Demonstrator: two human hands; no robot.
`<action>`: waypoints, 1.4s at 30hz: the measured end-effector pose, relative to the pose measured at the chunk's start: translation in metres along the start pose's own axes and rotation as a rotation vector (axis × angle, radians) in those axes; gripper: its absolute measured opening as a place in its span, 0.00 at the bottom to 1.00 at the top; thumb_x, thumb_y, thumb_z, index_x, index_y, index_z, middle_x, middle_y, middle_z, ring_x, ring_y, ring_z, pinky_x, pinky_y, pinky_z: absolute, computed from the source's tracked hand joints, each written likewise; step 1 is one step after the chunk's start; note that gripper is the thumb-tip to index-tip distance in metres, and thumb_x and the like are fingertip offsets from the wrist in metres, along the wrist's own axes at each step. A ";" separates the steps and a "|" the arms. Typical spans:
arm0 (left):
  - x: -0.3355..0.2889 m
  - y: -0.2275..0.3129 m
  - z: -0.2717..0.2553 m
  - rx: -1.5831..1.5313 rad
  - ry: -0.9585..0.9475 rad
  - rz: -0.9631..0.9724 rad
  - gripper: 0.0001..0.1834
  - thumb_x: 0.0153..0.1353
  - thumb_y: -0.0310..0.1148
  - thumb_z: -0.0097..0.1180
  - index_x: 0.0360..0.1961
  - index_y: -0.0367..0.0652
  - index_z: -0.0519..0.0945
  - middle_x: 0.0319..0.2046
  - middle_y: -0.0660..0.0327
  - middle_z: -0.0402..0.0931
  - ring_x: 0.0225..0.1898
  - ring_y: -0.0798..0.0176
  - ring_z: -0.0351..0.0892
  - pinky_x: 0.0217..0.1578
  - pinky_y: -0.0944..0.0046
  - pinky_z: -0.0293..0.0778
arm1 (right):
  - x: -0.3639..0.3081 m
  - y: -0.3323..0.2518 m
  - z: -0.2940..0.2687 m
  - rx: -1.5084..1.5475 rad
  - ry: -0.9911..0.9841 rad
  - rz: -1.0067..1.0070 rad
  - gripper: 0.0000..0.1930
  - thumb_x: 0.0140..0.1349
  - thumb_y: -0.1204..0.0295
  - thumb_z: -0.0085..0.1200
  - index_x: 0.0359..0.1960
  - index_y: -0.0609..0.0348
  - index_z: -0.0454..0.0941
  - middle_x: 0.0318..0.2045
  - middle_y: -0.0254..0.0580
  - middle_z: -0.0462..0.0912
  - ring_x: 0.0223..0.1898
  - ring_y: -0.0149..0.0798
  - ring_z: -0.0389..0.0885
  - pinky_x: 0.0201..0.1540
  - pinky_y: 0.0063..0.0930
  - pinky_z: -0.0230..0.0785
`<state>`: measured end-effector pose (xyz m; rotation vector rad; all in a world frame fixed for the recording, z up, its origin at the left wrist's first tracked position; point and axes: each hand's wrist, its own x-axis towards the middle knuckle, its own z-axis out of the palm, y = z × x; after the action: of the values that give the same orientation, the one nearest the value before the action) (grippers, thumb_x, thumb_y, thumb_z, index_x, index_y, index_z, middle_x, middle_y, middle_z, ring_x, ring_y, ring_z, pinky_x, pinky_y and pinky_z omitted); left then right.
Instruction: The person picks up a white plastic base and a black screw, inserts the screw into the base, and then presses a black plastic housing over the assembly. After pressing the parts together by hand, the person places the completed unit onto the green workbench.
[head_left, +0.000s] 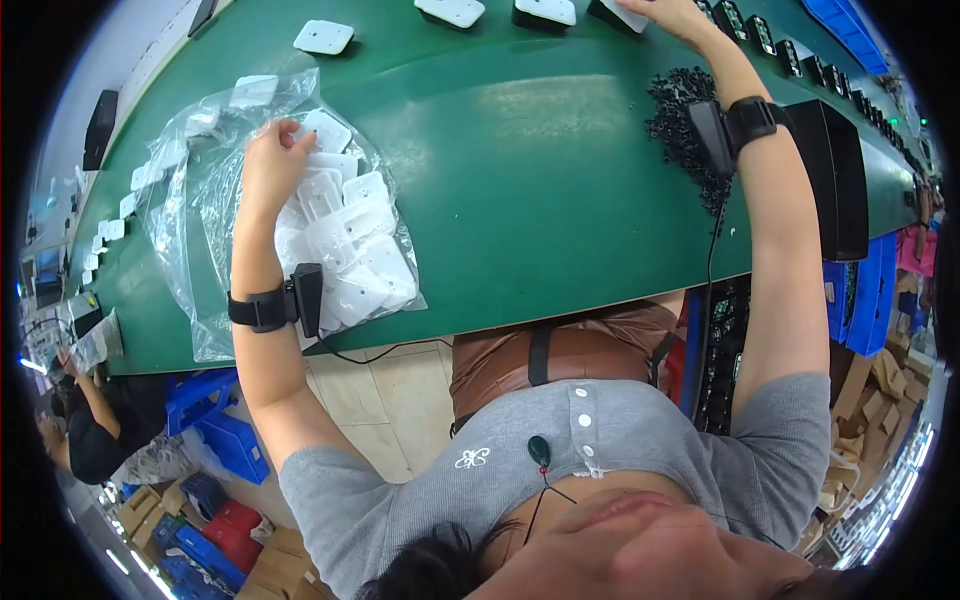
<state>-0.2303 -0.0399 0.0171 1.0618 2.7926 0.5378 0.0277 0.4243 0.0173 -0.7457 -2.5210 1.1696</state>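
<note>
My left hand (272, 165) reaches into a clear plastic bag (215, 220) holding many white plastic covers (350, 235). Its thumb and forefinger are closed at the edge of one white cover (328, 132) on top of the pile. At the far edge of the view, my right hand (675, 16) has its fingers on a white-topped black case (618, 14); the upper part of this hand and case is cut off. Further white-topped cases (543, 12) stand in a row to its left, and a lone white cover (323, 37) lies beyond the bag.
A heap of small black parts (685, 125) lies beside my right forearm, near a black box (835, 180). Circuit modules (762, 35) line the far right, by a blue tray (848, 30). Cables hang from both wrist devices. Another person (95, 430) sits at the left.
</note>
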 end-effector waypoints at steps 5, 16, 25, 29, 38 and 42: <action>-0.012 0.004 -0.014 -0.164 0.042 -0.027 0.18 0.52 0.30 0.66 0.41 0.33 0.76 0.34 0.54 0.78 0.35 0.58 0.78 0.36 0.61 0.73 | -0.085 -0.063 0.000 -0.500 0.177 -0.278 0.17 0.53 0.68 0.64 0.42 0.63 0.77 0.34 0.50 0.77 0.36 0.47 0.77 0.41 0.35 0.71; -0.107 0.125 0.002 -0.520 0.260 0.184 0.18 0.57 0.22 0.59 0.49 0.43 0.73 0.37 0.55 0.76 0.31 0.60 0.77 0.28 0.65 0.74 | -0.188 -0.045 0.043 -0.546 0.176 -0.283 0.07 0.56 0.74 0.59 0.33 0.61 0.75 0.34 0.41 0.73 0.39 0.45 0.75 0.42 0.35 0.70; -0.155 0.192 0.067 -0.840 0.064 0.339 0.11 0.59 0.19 0.55 0.42 0.42 0.79 0.31 0.57 0.71 0.27 0.60 0.73 0.24 0.66 0.71 | -0.210 -0.073 0.057 -0.344 0.353 -0.332 0.04 0.60 0.74 0.57 0.32 0.61 0.77 0.28 0.36 0.75 0.30 0.34 0.74 0.34 0.26 0.67; -0.154 0.221 0.080 -0.897 0.111 0.394 0.14 0.58 0.18 0.54 0.45 0.43 0.80 0.30 0.58 0.70 0.22 0.64 0.70 0.23 0.66 0.69 | -0.234 -0.093 0.075 0.226 0.226 -0.064 0.06 0.63 0.72 0.57 0.32 0.62 0.77 0.24 0.28 0.75 0.26 0.22 0.70 0.30 0.17 0.63; -0.156 0.225 0.089 -0.880 0.161 0.537 0.10 0.59 0.18 0.56 0.41 0.39 0.82 0.32 0.59 0.74 0.23 0.70 0.76 0.21 0.72 0.70 | -0.266 -0.108 0.103 0.711 -0.009 0.136 0.06 0.65 0.70 0.57 0.33 0.59 0.75 0.24 0.26 0.75 0.27 0.19 0.69 0.30 0.13 0.60; -0.162 0.225 0.082 -0.991 0.062 0.398 0.07 0.56 0.16 0.57 0.35 0.36 0.79 0.30 0.57 0.73 0.24 0.65 0.78 0.22 0.68 0.74 | -0.275 -0.111 0.110 0.700 0.051 0.112 0.04 0.64 0.74 0.57 0.35 0.61 0.76 0.29 0.30 0.77 0.30 0.22 0.71 0.31 0.16 0.63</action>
<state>0.0495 0.0327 0.0176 1.2774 1.8442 1.7422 0.1709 0.1427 0.0255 -0.7037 -1.8312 1.8789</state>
